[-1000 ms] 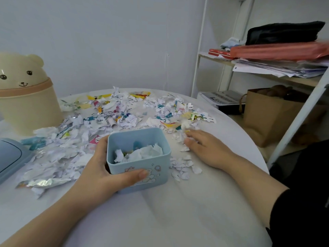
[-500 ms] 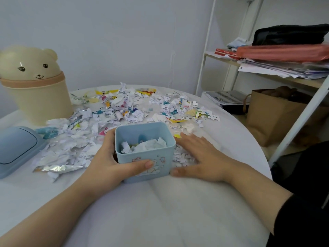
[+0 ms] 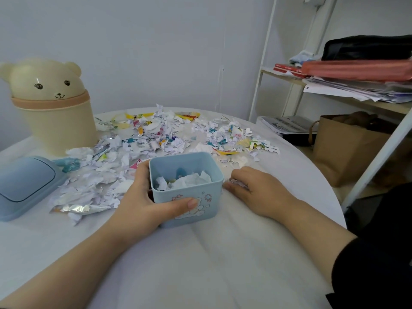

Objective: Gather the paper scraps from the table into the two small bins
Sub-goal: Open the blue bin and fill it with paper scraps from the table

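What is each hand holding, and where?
Left hand grips the blue bin at its near-left corner, thumb across the front wall. Right hand curls over a few paper scraps beside it.

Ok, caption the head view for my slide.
Left hand grips the blue bin; right hand curls over paper scraps beside it.

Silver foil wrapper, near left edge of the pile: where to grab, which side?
Pinch the wrapper across its narrow middle, coming from above on the near side. It lies flat, long axis left to right, with bare table in front and scraps behind.
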